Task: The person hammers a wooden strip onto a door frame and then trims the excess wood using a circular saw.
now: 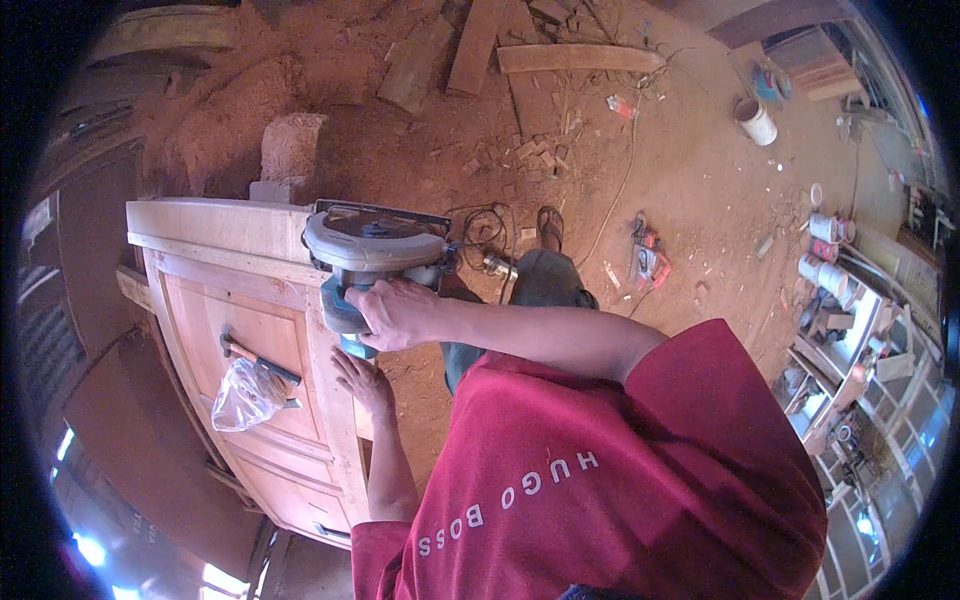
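Note:
My right hand [395, 315] grips the teal handle of a circular saw [375, 240], which rests on the top end of a pale wooden panelled piece [200, 240], over a board along that end. My left hand [365, 385] is below the saw at the right edge of the wooden piece, its fingers spread and apparently touching the wood. On the panel to its left lie a hammer [275, 365] and a clear plastic bag [235, 400] with contents I cannot make out.
Planks [575, 58] and wood scraps lie on the dusty floor ahead. Cables run near my sandalled foot [550, 225]. An orange power tool [650, 260] is on the floor to the right, with buckets [755, 120] and cluttered shelving [840, 360] beyond.

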A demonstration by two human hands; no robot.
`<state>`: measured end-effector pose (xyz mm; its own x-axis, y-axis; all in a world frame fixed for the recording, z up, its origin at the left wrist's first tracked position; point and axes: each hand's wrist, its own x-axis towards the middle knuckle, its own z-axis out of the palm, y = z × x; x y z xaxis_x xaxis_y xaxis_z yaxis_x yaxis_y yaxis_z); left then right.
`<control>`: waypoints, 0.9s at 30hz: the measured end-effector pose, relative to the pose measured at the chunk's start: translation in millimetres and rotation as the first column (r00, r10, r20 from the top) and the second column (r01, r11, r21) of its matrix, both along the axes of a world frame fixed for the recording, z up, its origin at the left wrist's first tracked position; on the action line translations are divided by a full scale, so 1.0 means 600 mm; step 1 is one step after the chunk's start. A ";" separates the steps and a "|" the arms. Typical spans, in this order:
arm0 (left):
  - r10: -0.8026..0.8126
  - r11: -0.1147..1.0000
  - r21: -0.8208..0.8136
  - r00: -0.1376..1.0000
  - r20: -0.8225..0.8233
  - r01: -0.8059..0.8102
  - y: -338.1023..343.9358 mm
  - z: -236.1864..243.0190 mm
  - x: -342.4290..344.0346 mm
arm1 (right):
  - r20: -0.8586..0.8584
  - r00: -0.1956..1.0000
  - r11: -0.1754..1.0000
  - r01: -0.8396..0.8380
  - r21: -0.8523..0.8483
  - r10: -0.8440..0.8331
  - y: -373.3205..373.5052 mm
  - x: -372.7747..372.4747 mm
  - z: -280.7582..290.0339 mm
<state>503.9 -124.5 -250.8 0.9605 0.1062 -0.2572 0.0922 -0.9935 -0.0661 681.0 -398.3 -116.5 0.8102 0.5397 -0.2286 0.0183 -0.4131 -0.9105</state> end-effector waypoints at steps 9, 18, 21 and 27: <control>0.035 0.999 0.033 0.997 -0.067 -0.033 -0.013 0.012 0.004 | -0.134 0.987 0.996 -0.088 0.004 0.088 0.005 0.019 0.004; 0.040 0.999 -0.002 0.998 -0.055 -0.040 -0.017 0.014 0.004 | -0.036 0.999 0.999 -0.012 0.044 0.014 0.019 0.021 0.001; 0.025 1.000 0.015 0.999 -0.043 -0.024 -0.008 0.005 -0.004 | -0.043 0.999 0.997 -0.024 0.069 0.027 0.022 0.026 0.004; 0.007 1.000 0.027 0.997 -0.078 -0.005 -0.010 0.008 -0.002 | -0.029 0.999 0.997 -0.024 0.076 0.027 0.038 0.036 -0.006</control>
